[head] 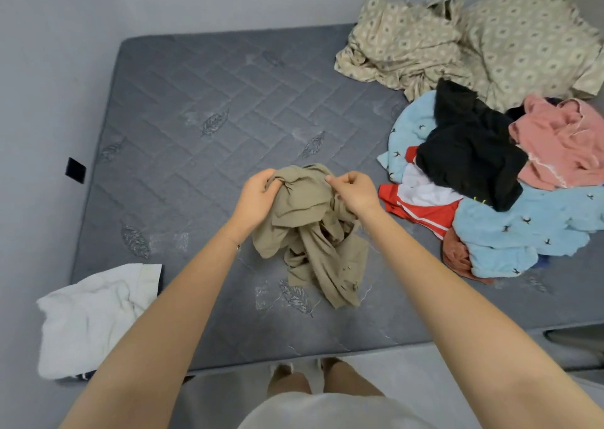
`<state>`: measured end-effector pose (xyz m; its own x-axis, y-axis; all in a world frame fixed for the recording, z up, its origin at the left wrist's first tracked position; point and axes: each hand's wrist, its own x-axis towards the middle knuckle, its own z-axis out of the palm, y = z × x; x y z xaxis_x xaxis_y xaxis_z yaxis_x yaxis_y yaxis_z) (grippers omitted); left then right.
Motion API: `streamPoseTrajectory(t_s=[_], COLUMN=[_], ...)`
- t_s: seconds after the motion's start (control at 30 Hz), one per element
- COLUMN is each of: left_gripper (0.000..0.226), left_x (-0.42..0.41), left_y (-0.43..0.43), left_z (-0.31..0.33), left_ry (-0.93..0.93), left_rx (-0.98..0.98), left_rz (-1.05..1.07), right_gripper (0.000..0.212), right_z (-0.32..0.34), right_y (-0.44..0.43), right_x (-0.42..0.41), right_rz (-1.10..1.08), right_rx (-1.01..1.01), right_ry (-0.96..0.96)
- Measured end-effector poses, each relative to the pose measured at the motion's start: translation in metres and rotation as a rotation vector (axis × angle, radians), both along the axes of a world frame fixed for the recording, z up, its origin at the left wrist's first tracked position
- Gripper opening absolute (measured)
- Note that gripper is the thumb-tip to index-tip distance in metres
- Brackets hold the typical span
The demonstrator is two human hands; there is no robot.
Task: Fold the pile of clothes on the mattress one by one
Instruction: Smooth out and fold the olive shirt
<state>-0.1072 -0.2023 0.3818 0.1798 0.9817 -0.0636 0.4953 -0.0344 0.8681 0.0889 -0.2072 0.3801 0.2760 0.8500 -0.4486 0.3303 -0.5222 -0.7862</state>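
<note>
Head view: both arms reach forward over the grey quilted mattress (pixel 196 101). Left hand (pixel 258 196) grips the bunched top of a khaki garment (pixel 310 232), fingers curled into the cloth. Right hand (pixel 354 193) pinches the same top edge, just beside the left hand, with a narrow gap between them. The garment hangs crumpled below both hands, its lower end lying on the mattress.

Pile of clothes (pixel 490 183) lies to the right of the right hand, unfolded. In it, a black garment (pixel 467 147) sits on top, over a light blue garment (pixel 523 229) and a red and white garment (pixel 421 209); a pink garment (pixel 562 144) lies at the far right.

Beyond the pile, farther from the hands: a crumpled patterned sheet (pixel 425 43) and a matching pillow (pixel 529 36).

Below and left of the left hand, at the mattress corner: a white cloth (pixel 91 317).
</note>
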Motion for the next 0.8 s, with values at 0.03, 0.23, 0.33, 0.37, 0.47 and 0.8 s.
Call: streamPoseTrajectory(t_s=[0.03,0.23,0.33,0.37,0.47,0.8], left_gripper=[0.026,0.037,0.039,0.039,0.041,0.048], left_x=[0.0,-0.006,-0.011,-0.013,-0.021,-0.044], left_y=[0.003,0.01,0.013,0.014,0.017,0.014], left_z=[0.004,0.027,0.041,0.047,0.06,0.063], left_ry=[0.003,-0.033,-0.061,-0.063,-0.115,-0.142], left_rx=[0.001,-0.005,0.014,0.038,0.055,0.012], left_rz=[-0.027,-0.128,-0.077,-0.046,0.087,0.122], right_gripper=[0.027,0.064,0.05,0.034,0.024,0.037], right_z=[0.002,0.021,0.024,0.023,0.028,0.061], right_y=[-0.001,-0.011,-0.009,-0.007,-0.001,0.016], right_x=[-0.001,-0.006,-0.012,-0.015,-0.021,-0.041], right_rz=[0.012,0.394,0.606,0.61,0.421,0.189], right_rx=[0.039,0.132,0.081,0.089,0.183,0.227], right_ry=[0.006,0.276,0.198,0.149,0.192,0.325])
